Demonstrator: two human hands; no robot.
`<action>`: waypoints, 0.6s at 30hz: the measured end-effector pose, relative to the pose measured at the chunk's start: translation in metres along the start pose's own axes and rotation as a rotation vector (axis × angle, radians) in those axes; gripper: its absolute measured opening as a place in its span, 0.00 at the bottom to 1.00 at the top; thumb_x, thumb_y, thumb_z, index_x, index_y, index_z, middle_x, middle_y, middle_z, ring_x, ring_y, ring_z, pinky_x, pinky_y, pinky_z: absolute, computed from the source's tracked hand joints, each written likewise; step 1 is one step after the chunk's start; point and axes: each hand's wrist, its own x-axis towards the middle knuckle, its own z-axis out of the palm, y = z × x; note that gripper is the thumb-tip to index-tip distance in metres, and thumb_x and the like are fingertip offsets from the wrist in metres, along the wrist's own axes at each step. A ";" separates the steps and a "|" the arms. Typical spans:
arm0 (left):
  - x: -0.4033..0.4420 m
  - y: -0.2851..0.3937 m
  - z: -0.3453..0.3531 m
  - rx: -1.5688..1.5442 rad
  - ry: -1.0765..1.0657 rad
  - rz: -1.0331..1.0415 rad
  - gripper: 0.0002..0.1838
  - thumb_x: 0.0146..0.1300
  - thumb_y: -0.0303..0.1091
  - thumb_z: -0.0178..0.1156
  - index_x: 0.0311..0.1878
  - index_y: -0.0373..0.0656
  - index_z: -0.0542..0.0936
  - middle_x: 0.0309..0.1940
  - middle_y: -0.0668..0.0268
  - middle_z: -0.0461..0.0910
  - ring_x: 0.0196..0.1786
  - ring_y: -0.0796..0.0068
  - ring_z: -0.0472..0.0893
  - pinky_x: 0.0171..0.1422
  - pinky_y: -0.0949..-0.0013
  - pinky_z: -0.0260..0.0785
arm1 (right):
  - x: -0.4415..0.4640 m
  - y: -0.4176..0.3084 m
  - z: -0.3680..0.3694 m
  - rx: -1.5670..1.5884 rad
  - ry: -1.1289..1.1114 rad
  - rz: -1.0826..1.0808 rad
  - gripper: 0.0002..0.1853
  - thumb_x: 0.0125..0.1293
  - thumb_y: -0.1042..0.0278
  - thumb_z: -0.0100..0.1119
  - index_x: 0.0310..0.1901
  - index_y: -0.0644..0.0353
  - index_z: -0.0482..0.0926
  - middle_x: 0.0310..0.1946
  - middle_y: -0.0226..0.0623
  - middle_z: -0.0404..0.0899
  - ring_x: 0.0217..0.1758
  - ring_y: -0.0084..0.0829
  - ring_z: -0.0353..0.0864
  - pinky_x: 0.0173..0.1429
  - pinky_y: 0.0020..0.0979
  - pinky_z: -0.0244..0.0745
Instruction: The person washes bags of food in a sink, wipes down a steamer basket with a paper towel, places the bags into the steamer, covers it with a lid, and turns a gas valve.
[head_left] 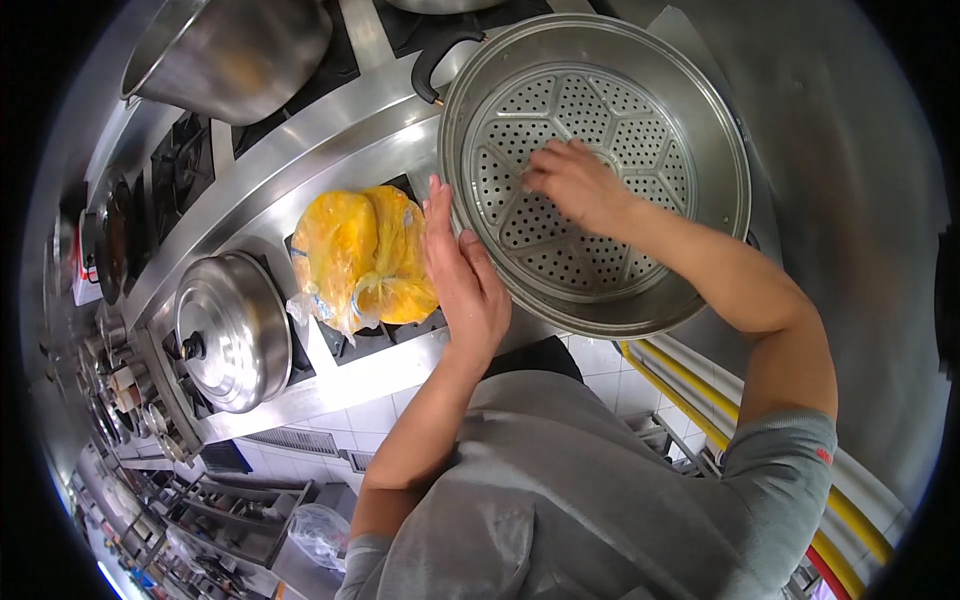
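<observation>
A large round steamer pot (pixel 735 200) with a black side handle stands before me, a perforated metal steamer plate (pixel 640 130) lying inside it. Over this plate my right hand (pixel 580 188) is closed, its fingers curled down and pinched; whatever they hold, if anything, is hidden. My left hand (pixel 465 275) is open, fingers stretched out, by the pot's left rim; I cannot tell whether it touches. Just left of that hand sit clear plastic bags of yellow food (pixel 355 250) on the stove.
A lidded metal pot (pixel 230 330) stands left of the yellow bags. A deep steel pot (pixel 235 60) occupies the upper left burner. Yellow pipes (pixel 690 390) run below the stove's front edge, and a metal wall (pixel 860 180) rises at the right.
</observation>
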 end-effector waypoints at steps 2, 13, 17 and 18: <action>-0.001 0.001 0.000 -0.009 0.001 -0.007 0.26 0.74 0.21 0.39 0.75 0.33 0.58 0.76 0.46 0.58 0.79 0.50 0.59 0.81 0.57 0.47 | 0.001 0.005 -0.009 0.020 -0.043 0.003 0.15 0.54 0.78 0.59 0.44 0.59 0.84 0.43 0.36 0.76 0.55 0.38 0.75 0.60 0.38 0.70; 0.000 -0.002 0.004 -0.054 0.043 0.011 0.26 0.71 0.21 0.42 0.73 0.34 0.62 0.76 0.45 0.59 0.77 0.41 0.60 0.79 0.46 0.47 | -0.003 -0.056 0.015 0.306 -0.131 -0.175 0.12 0.60 0.68 0.54 0.37 0.66 0.83 0.45 0.50 0.77 0.55 0.47 0.77 0.61 0.41 0.75; -0.001 0.000 0.001 -0.028 0.032 -0.029 0.26 0.71 0.21 0.42 0.73 0.35 0.62 0.76 0.46 0.59 0.78 0.42 0.59 0.80 0.45 0.45 | -0.015 -0.053 0.011 0.298 -0.160 -0.202 0.12 0.59 0.67 0.55 0.38 0.67 0.82 0.47 0.49 0.76 0.55 0.47 0.76 0.62 0.41 0.74; 0.000 0.000 0.001 -0.030 0.020 -0.031 0.26 0.71 0.21 0.42 0.73 0.36 0.62 0.77 0.47 0.59 0.78 0.42 0.58 0.80 0.45 0.45 | -0.019 -0.052 0.011 0.321 -0.201 -0.186 0.13 0.60 0.67 0.55 0.41 0.65 0.82 0.48 0.46 0.76 0.56 0.45 0.75 0.62 0.40 0.74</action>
